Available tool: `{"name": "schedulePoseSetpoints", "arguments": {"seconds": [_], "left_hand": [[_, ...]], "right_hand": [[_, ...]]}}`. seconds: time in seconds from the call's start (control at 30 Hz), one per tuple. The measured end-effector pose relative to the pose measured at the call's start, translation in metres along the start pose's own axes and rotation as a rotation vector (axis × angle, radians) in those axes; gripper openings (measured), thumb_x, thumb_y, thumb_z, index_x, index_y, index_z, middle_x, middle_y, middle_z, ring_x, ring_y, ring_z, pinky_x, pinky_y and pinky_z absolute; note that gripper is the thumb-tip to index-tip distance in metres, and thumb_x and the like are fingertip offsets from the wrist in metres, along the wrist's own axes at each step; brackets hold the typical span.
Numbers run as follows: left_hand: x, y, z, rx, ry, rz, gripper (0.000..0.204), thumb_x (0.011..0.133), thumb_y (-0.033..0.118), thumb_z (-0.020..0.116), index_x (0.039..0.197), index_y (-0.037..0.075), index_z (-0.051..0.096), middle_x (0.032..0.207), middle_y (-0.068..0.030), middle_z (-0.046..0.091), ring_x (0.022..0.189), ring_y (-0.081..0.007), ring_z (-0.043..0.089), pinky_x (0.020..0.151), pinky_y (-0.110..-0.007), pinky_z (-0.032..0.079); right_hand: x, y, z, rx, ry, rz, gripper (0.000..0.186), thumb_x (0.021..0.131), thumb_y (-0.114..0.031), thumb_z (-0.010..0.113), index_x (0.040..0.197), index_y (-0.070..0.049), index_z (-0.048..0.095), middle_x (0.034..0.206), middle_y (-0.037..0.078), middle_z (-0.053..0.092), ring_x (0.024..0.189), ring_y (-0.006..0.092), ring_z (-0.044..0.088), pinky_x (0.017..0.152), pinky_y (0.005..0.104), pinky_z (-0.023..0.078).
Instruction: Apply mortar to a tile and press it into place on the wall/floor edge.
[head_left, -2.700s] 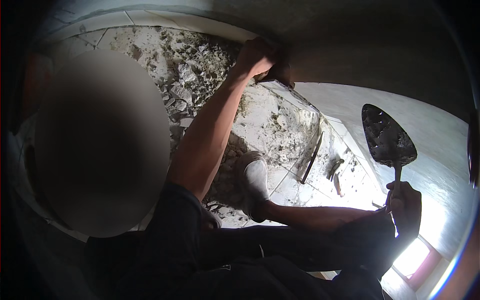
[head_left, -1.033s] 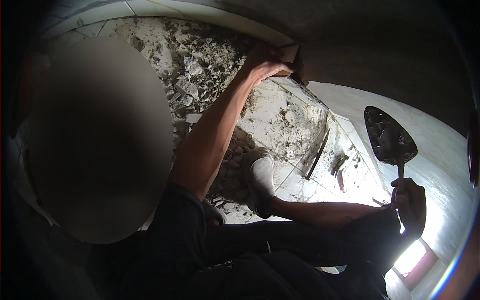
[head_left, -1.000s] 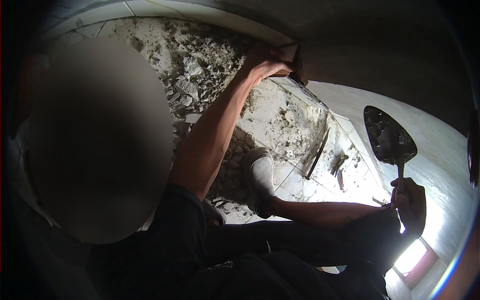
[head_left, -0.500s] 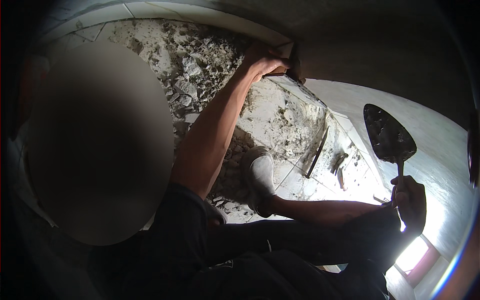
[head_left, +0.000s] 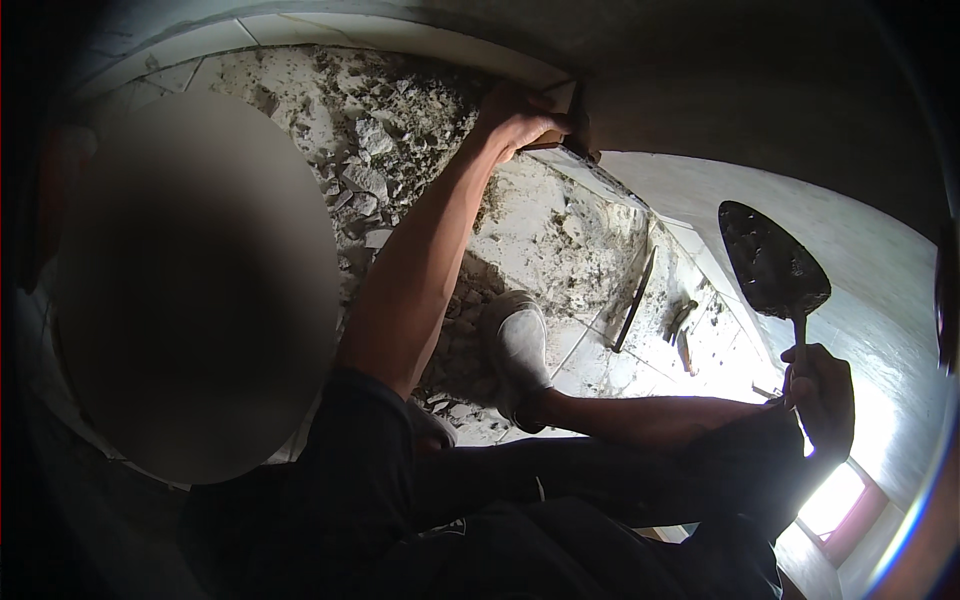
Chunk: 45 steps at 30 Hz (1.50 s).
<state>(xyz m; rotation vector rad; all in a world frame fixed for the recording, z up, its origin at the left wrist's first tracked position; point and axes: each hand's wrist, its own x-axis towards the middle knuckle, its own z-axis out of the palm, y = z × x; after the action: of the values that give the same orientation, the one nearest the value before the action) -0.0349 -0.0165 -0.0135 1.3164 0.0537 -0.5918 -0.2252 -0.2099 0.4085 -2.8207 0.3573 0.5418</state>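
Two hands busy, well apart. My left hand is stretched out to about twelve o'clock, fingers curled over the edge of a tile at the foot of the grey wall; grip looks closed on it, though the fingertips are hidden behind the edge. My right hand sits at about four o'clock, fist wrapped tight round the handle of a trowel, blade pointing up toward two o'clock and coated dark with wet mortar.

Between the hands: floor broken up, pale rubble and chunks of old bedding spread from eleven to one o'clock. My shoe planted near centre. A long dark bar lies on the floor at about two o'clock from the shoe, with a couple of smaller tools just beside it.

Judgement: step in hand looks like seating or steadying the tile against the wall base while the loaded trowel waits. Next move would call for swinging the trowel across to the left hand without shedding mortar, keeping the tile steady and true as the blade arrives. Light is poor along the wall; tile's seating is hard to read.
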Motion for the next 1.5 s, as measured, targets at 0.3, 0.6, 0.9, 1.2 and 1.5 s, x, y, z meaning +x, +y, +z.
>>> {"name": "schedulePoseSetpoints", "arguments": {"seconds": [0.3, 0.6, 0.9, 1.2, 1.5], "left_hand": [[0.002, -0.006, 0.001, -0.009, 0.029, 0.003, 0.027, 0.063, 0.024, 0.085, 0.062, 0.012, 0.061, 0.062, 0.0024, 0.056, 0.06, -0.0116, 0.05, 0.065, -0.035, 0.043], [0.002, -0.003, 0.0, 0.039, -0.009, 0.029, 0.03, 0.069, 0.023, 0.081, 0.054, 0.013, 0.056, 0.054, 0.0038, 0.05, 0.051, -0.0091, 0.042, 0.058, -0.028, 0.035], [0.002, -0.009, 0.002, -0.006, -0.044, 0.001, 0.033, 0.073, 0.027, 0.077, 0.054, 0.014, 0.053, 0.054, 0.0041, 0.047, 0.052, -0.0089, 0.038, 0.057, -0.028, 0.032], [-0.022, 0.032, 0.005, 0.642, 0.142, 0.208, 0.031, 0.078, 0.031, 0.068, 0.084, 0.001, 0.064, 0.073, -0.0103, 0.06, 0.069, -0.0197, 0.057, 0.062, -0.037, 0.048], [-0.099, 0.133, -0.038, 0.472, 0.279, 0.178, 0.024, 0.072, 0.016, 0.069, 0.067, -0.004, 0.057, 0.059, -0.012, 0.056, 0.054, -0.0205, 0.058, 0.05, -0.034, 0.055]], "right_hand": [[0.006, 0.012, -0.016, 0.024, -0.233, 0.057, 0.049, 0.09, -0.043, 0.052, 0.104, 0.004, 0.055, 0.066, 0.004, 0.048, 0.057, 0.0119, 0.047, 0.054, 0.0275, 0.039], [-0.002, 0.013, -0.009, 0.031, -0.117, 0.016, 0.051, 0.089, -0.045, 0.056, 0.104, 0.004, 0.054, 0.069, 0.005, 0.049, 0.059, 0.0124, 0.048, 0.055, 0.0276, 0.04], [-0.001, 0.011, -0.014, -0.015, -0.211, 0.095, 0.054, 0.088, -0.048, 0.056, 0.102, 0.004, 0.056, 0.068, 0.004, 0.048, 0.06, 0.0121, 0.048, 0.057, 0.0269, 0.04], [-0.005, -0.012, -0.013, -0.094, -0.116, 0.128, 0.047, 0.084, -0.041, 0.058, 0.099, 0.003, 0.058, 0.069, 0.004, 0.051, 0.064, 0.0134, 0.05, 0.059, 0.0281, 0.04], [-0.001, -0.01, -0.009, 0.108, 0.164, -0.454, 0.05, 0.08, -0.039, 0.067, 0.099, 0.007, 0.06, 0.069, 0.01, 0.058, 0.065, 0.0188, 0.054, 0.06, 0.0329, 0.045]]}}
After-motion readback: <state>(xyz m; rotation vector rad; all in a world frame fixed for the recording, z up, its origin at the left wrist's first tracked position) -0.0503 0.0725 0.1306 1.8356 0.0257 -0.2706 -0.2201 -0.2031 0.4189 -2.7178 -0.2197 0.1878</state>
